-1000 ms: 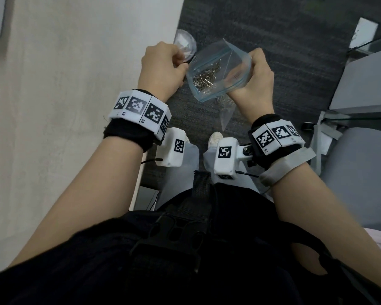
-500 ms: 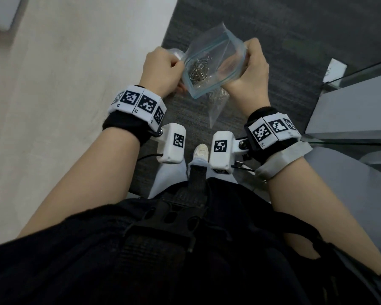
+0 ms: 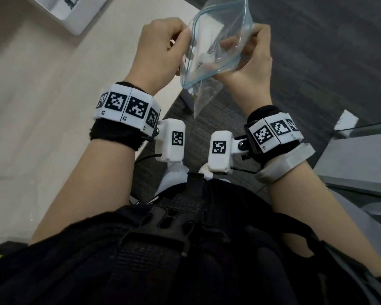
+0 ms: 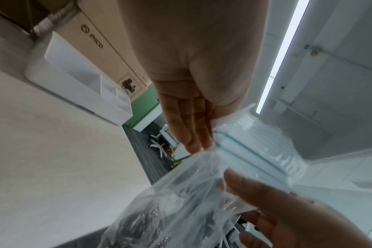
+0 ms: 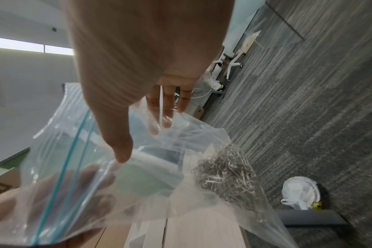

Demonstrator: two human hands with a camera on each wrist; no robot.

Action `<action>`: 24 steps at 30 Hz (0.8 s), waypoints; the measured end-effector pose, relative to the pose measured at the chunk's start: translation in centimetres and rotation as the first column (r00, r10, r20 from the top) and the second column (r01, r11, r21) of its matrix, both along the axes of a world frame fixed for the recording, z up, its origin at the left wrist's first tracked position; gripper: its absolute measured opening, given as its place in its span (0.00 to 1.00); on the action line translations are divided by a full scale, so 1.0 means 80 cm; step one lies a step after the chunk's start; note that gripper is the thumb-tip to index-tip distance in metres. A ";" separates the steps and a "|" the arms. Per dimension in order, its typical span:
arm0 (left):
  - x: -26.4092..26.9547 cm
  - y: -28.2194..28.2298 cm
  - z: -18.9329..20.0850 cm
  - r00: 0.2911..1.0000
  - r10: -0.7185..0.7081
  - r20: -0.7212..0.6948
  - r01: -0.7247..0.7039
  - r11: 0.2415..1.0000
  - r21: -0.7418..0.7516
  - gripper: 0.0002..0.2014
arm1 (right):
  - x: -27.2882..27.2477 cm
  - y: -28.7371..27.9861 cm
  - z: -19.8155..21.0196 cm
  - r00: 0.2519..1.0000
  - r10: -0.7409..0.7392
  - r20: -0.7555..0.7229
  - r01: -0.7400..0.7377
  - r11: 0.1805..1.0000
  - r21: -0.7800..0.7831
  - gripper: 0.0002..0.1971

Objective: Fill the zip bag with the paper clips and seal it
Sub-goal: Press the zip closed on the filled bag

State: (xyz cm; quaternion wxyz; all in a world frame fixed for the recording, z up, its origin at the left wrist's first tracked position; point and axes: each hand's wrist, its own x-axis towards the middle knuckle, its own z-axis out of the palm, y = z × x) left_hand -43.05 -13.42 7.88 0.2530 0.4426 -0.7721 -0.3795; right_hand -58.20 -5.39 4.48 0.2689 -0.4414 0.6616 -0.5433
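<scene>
I hold a clear zip bag with a blue-green zip line in the air past the table edge, its mouth spread wide. My left hand pinches the bag's left rim, fingers curled. My right hand grips the right side, with its thumb on the near wall and its fingers behind. In the right wrist view a heap of silver paper clips lies in the bag's low corner. The same paper clips show blurred in the left wrist view.
A beige table runs along the left, with a white tray at its far end and a cardboard box behind it. Dark carpet lies below the bag. Grey furniture stands at the right. A white object sits on the floor.
Both hands have lifted the bag higher and farther forward, and its mouth is spread wider. The clear round container by the left hand is no longer visible.
</scene>
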 end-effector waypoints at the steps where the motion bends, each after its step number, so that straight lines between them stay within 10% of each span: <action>1: 0.005 -0.001 0.004 1.000 0.002 0.010 -0.001 1.000 -0.028 0.14 | 0.003 -0.003 0.001 1.000 0.011 -0.001 -0.011 1.000 -0.006 0.30; 14: 0.109 -0.009 0.030 0.941 0.330 0.075 -0.325 0.943 -0.077 0.10 | 0.086 -0.052 0.009 0.959 0.277 -0.059 -0.279 0.960 -0.023 0.53; 24: 0.206 -0.028 0.021 0.872 0.438 0.219 -0.458 0.888 0.048 0.10 | 0.163 -0.101 0.006 0.763 0.630 -0.146 -0.607 0.776 0.171 0.62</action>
